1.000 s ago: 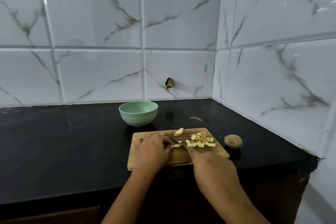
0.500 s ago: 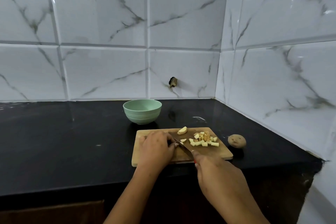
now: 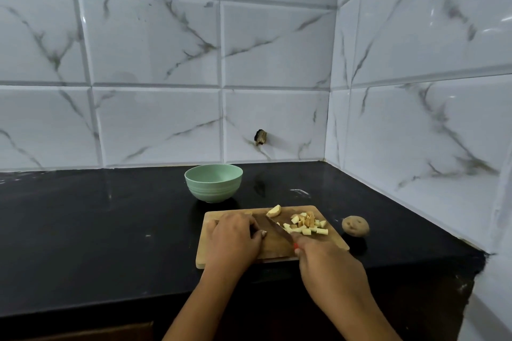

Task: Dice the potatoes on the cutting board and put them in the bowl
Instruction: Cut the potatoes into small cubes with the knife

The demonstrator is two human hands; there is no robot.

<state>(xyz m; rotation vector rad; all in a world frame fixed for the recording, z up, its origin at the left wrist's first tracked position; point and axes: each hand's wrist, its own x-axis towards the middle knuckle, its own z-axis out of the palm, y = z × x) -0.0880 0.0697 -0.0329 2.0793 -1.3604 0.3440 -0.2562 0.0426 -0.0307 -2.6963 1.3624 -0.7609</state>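
Note:
A wooden cutting board [image 3: 219, 253] lies on the black counter. Several diced potato pieces [image 3: 306, 225] are heaped at its right side, and a larger potato wedge [image 3: 273, 211] sits near its far edge. My left hand [image 3: 235, 238] presses down on a small potato piece [image 3: 263, 233], mostly hidden under the fingers. My right hand [image 3: 327, 263] grips a knife [image 3: 278, 230] whose blade points toward the far left, just right of my left fingertips. A whole unpeeled potato [image 3: 355, 226] rests on the counter right of the board. The light green bowl [image 3: 213, 183] stands behind the board and looks empty.
The black counter [image 3: 97, 224] runs left from the board. White marble-patterned tiled walls [image 3: 277, 77] close off the back and the right side, meeting in a corner. The counter's front edge runs just under my wrists.
The knife has shifted slightly back toward me between cuts. My left hand stays on the potato piece. The camera view has drifted a little, so the board sits more to the right.

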